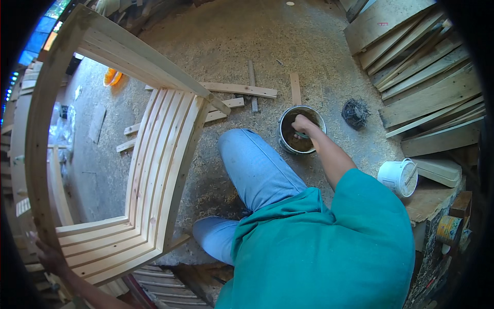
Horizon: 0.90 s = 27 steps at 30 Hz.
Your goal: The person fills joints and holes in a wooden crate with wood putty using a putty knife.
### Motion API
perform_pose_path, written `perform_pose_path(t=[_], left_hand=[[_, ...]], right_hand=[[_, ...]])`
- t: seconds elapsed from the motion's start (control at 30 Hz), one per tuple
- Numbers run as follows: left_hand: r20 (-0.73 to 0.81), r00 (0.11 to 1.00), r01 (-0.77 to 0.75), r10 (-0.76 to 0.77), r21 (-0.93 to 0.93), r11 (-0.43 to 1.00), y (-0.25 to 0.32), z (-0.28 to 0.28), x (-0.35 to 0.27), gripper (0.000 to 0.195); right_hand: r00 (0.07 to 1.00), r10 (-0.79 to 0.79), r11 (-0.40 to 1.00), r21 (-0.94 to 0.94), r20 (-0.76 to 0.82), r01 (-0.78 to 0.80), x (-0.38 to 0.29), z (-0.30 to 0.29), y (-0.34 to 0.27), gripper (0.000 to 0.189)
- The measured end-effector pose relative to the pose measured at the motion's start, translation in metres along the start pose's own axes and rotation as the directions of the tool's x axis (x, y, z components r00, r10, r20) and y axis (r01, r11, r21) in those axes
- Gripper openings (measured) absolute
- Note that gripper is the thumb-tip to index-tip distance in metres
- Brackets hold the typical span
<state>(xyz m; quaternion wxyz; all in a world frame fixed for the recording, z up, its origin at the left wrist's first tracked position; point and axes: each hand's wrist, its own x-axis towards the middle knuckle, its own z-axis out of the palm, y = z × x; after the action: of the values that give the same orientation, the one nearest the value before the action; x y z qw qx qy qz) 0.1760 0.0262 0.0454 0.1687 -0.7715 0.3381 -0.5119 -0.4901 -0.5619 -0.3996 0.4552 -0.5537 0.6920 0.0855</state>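
A slatted wooden frame (pixel 144 174) of pale boards stands tilted at my left side, its near edge a darker grey-brown. My left hand (pixel 52 253) grips the lower part of its left-hand board, partly in shadow. In front of my right knee is a round metal bucket (pixel 283 141), brown and stained inside. My right hand (pixel 303 125) reaches down into it with the fingers curled. Something greenish shows by the palm; what the fingers hold is hidden.
Loose wooden strips (pixel 239 89) lie on the sawdust-strewn floor (pixel 247 34). A black container of nails (pixel 355 114) and a white plastic bucket (pixel 397 177) stand right. Boards (pixel 428 96) are stacked along the right. An orange object (pixel 112 77) is visible through the frame.
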Motion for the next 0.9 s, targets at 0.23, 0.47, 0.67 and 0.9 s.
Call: perform_pose_path(t=[0.23,0.47,0.67,0.9], left_hand=[[-0.003,1.000,0.016,-0.016,0.127,0.992,-0.006,0.045,0.017,0.062],[0.358,0.748,0.588,-0.559,0.034,0.808,-0.061,0.099,0.051,0.078],[0.331,0.737,0.654,-0.589,-0.132,0.745,0.004,0.070,0.083,0.100],[0.395,0.725,0.663,-0.563,-0.180,0.727,0.020,0.084,0.091,0.100]], right_hand=[[0.912,-0.332,0.878,0.433,0.241,0.205,-0.073,-0.058,0.039,0.026],[0.838,-0.535,0.677,0.647,0.107,0.350,-0.152,-0.051,-0.009,0.028],[0.616,-0.787,0.510,0.607,0.043,0.609,-0.210,0.029,-0.131,0.034],[0.413,-0.870,0.275,0.432,-0.268,0.859,-0.166,0.188,-0.191,0.034]])
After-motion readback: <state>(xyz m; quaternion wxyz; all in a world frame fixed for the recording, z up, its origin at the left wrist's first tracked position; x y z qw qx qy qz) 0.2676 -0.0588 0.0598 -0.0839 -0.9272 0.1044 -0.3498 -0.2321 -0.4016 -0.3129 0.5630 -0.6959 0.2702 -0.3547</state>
